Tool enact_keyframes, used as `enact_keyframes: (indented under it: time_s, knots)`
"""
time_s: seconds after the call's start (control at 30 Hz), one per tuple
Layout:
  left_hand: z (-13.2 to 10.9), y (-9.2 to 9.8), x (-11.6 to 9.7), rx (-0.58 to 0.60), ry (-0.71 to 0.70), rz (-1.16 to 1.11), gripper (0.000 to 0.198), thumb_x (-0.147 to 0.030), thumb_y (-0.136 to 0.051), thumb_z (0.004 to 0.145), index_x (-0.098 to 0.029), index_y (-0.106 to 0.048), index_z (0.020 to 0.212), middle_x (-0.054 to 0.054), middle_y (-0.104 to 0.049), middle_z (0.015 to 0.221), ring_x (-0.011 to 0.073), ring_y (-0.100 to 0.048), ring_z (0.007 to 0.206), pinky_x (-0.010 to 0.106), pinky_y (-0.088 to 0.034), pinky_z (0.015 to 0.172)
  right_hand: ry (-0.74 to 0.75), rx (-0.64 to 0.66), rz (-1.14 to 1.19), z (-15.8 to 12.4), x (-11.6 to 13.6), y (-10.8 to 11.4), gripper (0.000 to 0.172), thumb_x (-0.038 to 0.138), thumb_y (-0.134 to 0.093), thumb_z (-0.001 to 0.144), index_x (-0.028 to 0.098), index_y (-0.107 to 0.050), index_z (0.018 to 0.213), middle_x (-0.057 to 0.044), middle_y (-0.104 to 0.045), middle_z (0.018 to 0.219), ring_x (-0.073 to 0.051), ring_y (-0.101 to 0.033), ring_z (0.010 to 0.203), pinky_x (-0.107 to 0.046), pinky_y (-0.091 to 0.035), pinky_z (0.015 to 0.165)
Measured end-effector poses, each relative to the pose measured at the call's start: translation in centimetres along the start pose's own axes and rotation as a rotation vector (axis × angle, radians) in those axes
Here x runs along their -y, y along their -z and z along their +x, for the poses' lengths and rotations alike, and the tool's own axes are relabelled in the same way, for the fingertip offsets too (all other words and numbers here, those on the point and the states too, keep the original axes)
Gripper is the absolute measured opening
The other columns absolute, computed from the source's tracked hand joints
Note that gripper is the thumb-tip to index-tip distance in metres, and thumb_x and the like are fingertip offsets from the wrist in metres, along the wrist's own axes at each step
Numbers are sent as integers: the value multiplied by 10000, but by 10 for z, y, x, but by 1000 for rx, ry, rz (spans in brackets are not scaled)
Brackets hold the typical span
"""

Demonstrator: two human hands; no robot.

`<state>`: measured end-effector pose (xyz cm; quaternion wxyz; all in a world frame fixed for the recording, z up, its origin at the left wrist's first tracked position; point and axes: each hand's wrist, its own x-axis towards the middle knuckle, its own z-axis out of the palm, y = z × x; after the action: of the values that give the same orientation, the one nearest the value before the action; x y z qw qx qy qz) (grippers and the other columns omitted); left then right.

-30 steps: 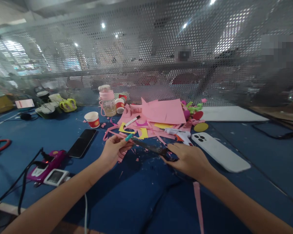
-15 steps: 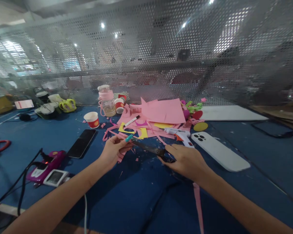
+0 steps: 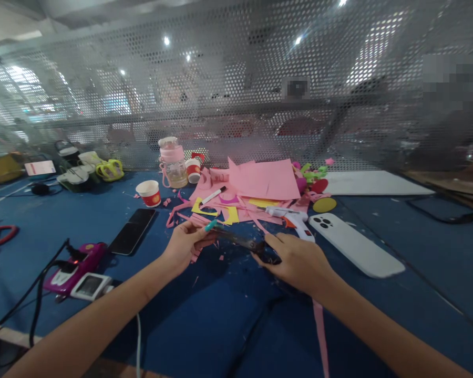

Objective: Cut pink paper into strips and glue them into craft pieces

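My right hand (image 3: 295, 260) is closed round the handles of black scissors (image 3: 242, 242), whose blades point left toward my left hand. My left hand (image 3: 185, 242) pinches a small teal piece (image 3: 210, 225) at the blade tips, fingers pressed together. Both hands hover over the blue table (image 3: 228, 315), just in front of a heap of pink and yellow paper cut-outs (image 3: 256, 189). Small pink scraps lie under the hands.
A white phone (image 3: 355, 244) lies face down on the right, a white glue gun (image 3: 291, 216) beside it. A black phone (image 3: 133, 230), a purple device (image 3: 73, 270) with cables, paper cups (image 3: 150, 192), a pink bottle (image 3: 172, 163) and a marker (image 3: 213, 196) sit left and behind. Perforated metal screen at the back.
My right hand and the scissors have shifted slightly left toward my left hand. The left hand with the teal piece has stayed almost in place.
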<state>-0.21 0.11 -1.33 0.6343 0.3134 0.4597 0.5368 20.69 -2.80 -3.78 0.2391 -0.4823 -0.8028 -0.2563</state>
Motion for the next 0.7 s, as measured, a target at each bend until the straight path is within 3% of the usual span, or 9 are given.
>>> enact_keyframes:
  time_s: [0.4, 0.57, 0.7]
  knots:
    - [-2, 0, 2, 52, 17, 24, 160, -18, -634, 629, -108, -523, 557, 44, -666, 548, 159, -653, 548, 178, -527, 493, 36, 1, 56, 0, -1, -1, 388, 424, -331, 831, 169, -566, 657, -13, -579, 492, -129, -545, 432, -218, -215, 405]
    - [-2, 1, 2, 46, 11, 21, 107, -32, -639, 631, -101, -559, 609, 45, -669, 573, 146, -646, 536, 188, -525, 523, -40, 21, 64, 0, -1, -1, 370, 448, -359, 812, 167, -568, 693, -23, -607, 535, -137, -567, 474, -216, -236, 416]
    - [0, 2, 1, 43, -23, -20, 125, -21, -619, 645, -116, -596, 723, 13, -663, 572, 121, -628, 491, 197, -528, 522, -128, 112, 105, 1, -5, 1, 359, 467, -378, 788, 178, -543, 653, -21, -594, 531, -143, -558, 474, -218, -240, 418]
